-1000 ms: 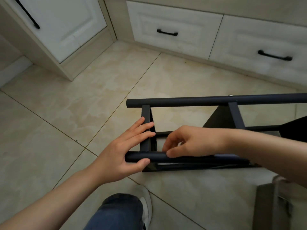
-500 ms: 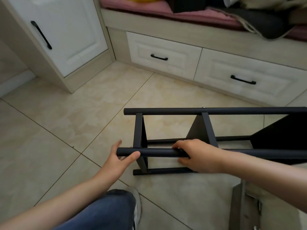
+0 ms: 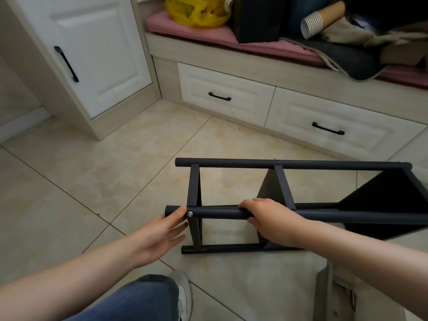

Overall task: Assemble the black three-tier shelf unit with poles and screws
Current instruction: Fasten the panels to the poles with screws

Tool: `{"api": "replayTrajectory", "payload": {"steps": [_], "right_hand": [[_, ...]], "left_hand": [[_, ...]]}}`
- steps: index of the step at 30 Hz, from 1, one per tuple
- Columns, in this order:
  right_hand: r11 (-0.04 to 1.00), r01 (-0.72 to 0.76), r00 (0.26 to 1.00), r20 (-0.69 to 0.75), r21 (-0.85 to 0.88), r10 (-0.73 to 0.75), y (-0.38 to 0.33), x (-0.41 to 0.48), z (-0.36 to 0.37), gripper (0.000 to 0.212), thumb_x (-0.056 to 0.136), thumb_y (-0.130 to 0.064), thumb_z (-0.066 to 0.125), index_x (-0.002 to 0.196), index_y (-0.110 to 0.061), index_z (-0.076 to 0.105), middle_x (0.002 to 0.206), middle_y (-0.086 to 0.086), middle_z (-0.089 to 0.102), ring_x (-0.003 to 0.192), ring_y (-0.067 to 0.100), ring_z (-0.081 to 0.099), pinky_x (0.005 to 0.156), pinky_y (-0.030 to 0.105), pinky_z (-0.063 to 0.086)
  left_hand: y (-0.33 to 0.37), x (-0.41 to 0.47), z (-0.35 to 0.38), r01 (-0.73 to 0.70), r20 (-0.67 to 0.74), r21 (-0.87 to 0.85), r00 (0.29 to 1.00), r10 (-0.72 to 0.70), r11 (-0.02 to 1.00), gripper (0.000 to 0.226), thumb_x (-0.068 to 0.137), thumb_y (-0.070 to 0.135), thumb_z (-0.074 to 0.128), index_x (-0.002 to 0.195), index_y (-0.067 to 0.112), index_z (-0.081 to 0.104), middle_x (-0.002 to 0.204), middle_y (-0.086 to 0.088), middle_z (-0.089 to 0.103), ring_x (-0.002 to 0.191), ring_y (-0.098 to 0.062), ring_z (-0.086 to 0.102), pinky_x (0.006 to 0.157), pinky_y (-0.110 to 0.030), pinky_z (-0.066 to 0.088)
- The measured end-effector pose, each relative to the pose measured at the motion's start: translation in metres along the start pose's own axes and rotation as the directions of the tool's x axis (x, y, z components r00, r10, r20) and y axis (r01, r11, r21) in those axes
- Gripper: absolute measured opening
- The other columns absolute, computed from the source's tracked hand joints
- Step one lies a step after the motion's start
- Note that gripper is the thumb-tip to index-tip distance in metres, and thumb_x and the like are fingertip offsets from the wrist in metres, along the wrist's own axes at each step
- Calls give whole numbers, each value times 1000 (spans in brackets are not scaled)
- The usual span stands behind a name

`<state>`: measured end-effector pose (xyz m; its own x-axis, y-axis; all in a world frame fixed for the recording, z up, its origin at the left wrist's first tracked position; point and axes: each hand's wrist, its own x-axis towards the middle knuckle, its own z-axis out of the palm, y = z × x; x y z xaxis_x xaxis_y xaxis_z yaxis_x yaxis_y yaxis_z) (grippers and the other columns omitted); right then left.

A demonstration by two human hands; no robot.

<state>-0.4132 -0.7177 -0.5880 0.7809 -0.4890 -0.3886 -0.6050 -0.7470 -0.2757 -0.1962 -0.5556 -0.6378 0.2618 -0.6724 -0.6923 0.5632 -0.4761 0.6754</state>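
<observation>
While the view drops past a knee in blue jeans (image 3: pixel 139 297) and a white shoe (image 3: pixel 184 295) at the bottom edge, I see a grey piece with a metal fitting (image 3: pixel 324 295) on the tiled floor (image 3: pixel 69 181) at lower right; what it is I cannot tell. Just beyond the knee, my left hand (image 3: pixel 159 235) is spread with straight fingers, its topmost finger touching the left end of the near pole (image 3: pixel 220 213), right beside a silver screw (image 3: pixel 190 214) set into that pole. My right hand (image 3: pixel 271 221) is curled round the same pole further along, fingers over the top and thumb beneath. The black shelf unit (image 3: pixel 382 205) lies on its side on the floor, poles running left to right: a lower pole (image 3: pixel 222 248) rests on the tiles, the near pole sits above it, and a far pole (image 3: pixel 231 163) runs parallel behind. Three shelves stand on edge between the poles, the left one (image 3: pixel 194 184) thin from this angle, the middle one (image 3: pixel 268 184) and the right one showing dark faces. Past the unit are two white drawers (image 3: pixel 243 105) with black handles under a bench, and a white cupboard door (image 3: pixel 92 54) to the left. On the bench lie a pink cushion (image 3: pixel 208 33), a yellow bag (image 3: pixel 196 10), a stack of paper cups (image 3: pixel 312 25) and a dark cloth (image 3: pixel 347 59).
</observation>
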Motion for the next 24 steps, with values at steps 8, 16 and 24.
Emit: {"api": "replayTrajectory", "payload": {"steps": [8, 16, 24], "right_hand": [[994, -13, 997, -76, -111, 5, 1, 8, -7, 30, 105, -23, 42, 135, -22, 45, 117, 4, 56, 103, 27, 57, 89, 43, 49], [994, -47, 982, -185, -94, 29, 8, 2, -34, 27, 102, -17, 48, 127, -26, 47, 108, 0, 57, 95, 22, 56, 87, 46, 52], [999, -52, 921, -386, 10, 52, 16, -12, -92, 29, 99, -12, 53, 125, -24, 48, 105, -2, 57, 93, 18, 57, 87, 41, 54]], "left_hand": [[8, 4, 28, -29, -96, -293, 995, 1, 956, 40, 84, 36, 71, 115, 12, 69, 96, -2, 79, 114, -20, 62, 102, -39, 40], [43, -1, 46, -121, -82, -222, 991, 105, 967, 43, 85, 42, 69, 119, 15, 68, 120, 0, 70, 119, -17, 58, 98, -36, 39], [129, -28, 97, -318, 4, -80, 948, 319, 945, 40, 86, 48, 65, 114, 20, 72, 109, 5, 75, 105, -10, 61, 85, -29, 41]]}}
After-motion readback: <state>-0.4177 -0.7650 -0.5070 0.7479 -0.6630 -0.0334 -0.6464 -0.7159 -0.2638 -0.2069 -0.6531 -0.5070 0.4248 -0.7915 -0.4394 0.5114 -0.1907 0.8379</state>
